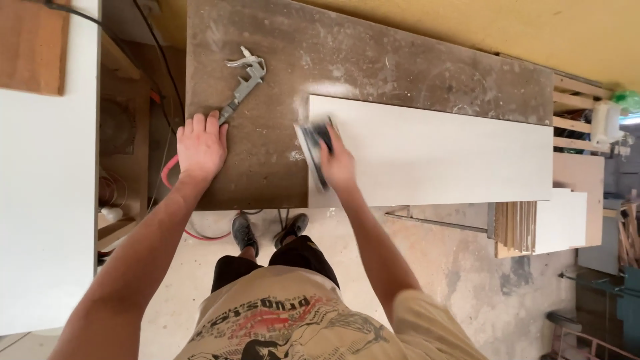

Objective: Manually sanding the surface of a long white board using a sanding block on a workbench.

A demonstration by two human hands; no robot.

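On the dusty brown workbench [267, 87], near its front left corner, left hand [200, 148] lies flat, palm down, fingers together, gripping nothing; fingertips just beside the handle end of a metal air blow gun [243, 83]. Right hand [337, 163] is closed over a blurred sanding block [312, 150] pressed at the left end of a long white panel [433, 150]. Panel lies flat along the bench's front edge toward the right. Red hose [170, 175] hangs off the left edge. Stacked boards [540, 227] beyond the right end, lower.
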